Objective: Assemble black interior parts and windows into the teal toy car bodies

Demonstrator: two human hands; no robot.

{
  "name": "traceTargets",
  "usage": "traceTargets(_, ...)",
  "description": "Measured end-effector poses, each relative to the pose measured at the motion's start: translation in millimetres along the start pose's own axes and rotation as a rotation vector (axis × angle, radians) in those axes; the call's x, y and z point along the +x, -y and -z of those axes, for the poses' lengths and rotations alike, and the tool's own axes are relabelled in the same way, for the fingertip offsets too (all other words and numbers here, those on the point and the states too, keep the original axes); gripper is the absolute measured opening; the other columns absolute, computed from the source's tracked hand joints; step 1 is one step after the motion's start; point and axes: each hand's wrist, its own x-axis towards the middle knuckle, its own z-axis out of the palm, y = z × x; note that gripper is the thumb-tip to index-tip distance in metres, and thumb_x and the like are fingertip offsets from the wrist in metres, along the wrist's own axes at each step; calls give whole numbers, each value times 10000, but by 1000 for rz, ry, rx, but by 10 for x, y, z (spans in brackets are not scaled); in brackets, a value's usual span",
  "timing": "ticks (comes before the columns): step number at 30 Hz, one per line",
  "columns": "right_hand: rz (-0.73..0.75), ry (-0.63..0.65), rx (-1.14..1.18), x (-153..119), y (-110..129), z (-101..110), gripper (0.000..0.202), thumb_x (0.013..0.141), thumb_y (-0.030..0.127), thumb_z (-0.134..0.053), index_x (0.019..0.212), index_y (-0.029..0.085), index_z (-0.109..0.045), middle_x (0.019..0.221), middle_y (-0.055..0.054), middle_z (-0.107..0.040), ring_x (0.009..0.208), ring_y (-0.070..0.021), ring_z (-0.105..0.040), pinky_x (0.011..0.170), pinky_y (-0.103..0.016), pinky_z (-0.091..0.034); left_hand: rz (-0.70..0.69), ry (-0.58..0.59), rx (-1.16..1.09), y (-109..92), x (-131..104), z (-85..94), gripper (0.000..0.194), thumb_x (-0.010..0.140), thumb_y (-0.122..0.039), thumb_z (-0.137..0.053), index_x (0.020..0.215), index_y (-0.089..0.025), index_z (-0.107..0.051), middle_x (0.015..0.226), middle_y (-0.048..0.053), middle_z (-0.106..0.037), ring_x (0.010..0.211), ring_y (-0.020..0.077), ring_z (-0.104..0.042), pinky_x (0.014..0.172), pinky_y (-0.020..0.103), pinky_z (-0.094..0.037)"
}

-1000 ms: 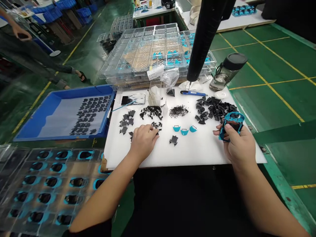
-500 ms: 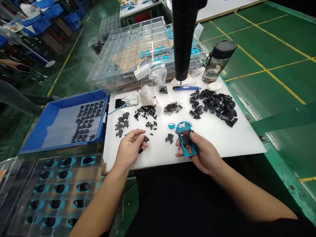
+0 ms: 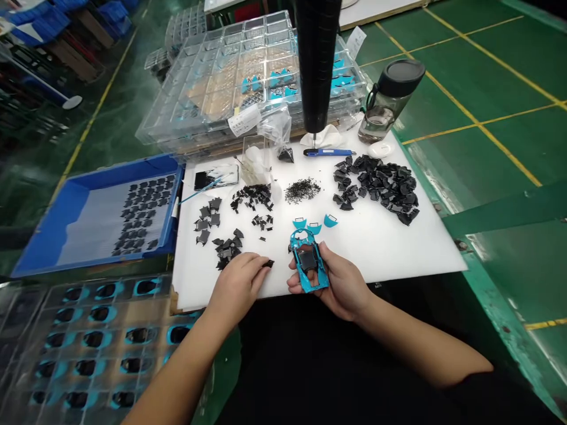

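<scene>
My left hand [image 3: 237, 284] is closed, pinching a small black plastic part [image 3: 268, 263] between thumb and fingertips, just above the white work board. To its right, my right hand [image 3: 343, 280] grips a turquoise plastic frame [image 3: 316, 282], shaped like a toy car body, from below and the side. A dark panel [image 3: 309, 260] sits in the middle of that frame. Three turquoise curved pieces [image 3: 330, 221] lie beyond the frame's far end. Behind my left fingers is a small pile of black parts [image 3: 228, 248], partly covered by the hand.
A powered screwdriver [image 3: 314, 71] hangs over the board above a blue cutter [image 3: 328, 152]. Heaps of black parts [image 3: 390, 183] and tiny screws [image 3: 302, 190] lie around. A bottle [image 3: 390, 100], clear compartment trays [image 3: 212, 88] and a blue bin [image 3: 93, 189] surround the board.
My right hand has brought the turquoise frame left, closer to my left hand, uncovering turquoise pieces behind it. The black part in my left hand now points right. The whole view has shifted slightly.
</scene>
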Motion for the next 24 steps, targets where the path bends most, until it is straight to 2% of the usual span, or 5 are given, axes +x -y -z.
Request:
traceTargets(3,8,1,-6,-13,-8,12,400,1012,488,-455,1002,147,-663,929,-106,-735,684,-204,-743,689,-380,-635,-120,-24,210,17,6,-33,175,964,-237,-536,1018,-170,-688,917,82,-685,862,219,-645,794,354,-553)
traceTargets(6,47,-15,-34,-15,-40,22,387,991,507,-497,1003,154,-654,924,-95,-727,681,-203,-747,664,-363,-636,-218,-31,296,40,15,-22,147,956,-218,-552,1001,-156,-678,900,82,-687,834,213,-650,775,340,-554)
traceTargets(15,85,64,-201,6,-192,69,413,944,583,-547,1018,188,-644,795,-39,-703,684,-193,-731,656,-343,-632,-239,-298,222,-103,101,129,200,907,-178,-647,1104,-189,-613,1003,73,-740,921,208,-701,854,330,-555)
traceTargets(21,106,33,-227,15,-189,91,420,936,603,-543,1009,203,-647,776,-36,-712,678,-192,-720,659,-342,-623,-185,-192,428,-53,124,-7,156,932,-266,-616,1027,-142,-632,794,62,-688,747,225,-650,706,350,-523)
traceTargets(24,108,9,-228,7,-170,127,420,935,609,-539,1008,211,-651,761,-38,-724,692,-204,-725,667,-350,-620,-177,-120,410,29,96,21,193,951,-276,-586,1061,-129,-645,765,61,-666,729,224,-626,691,346,-510)
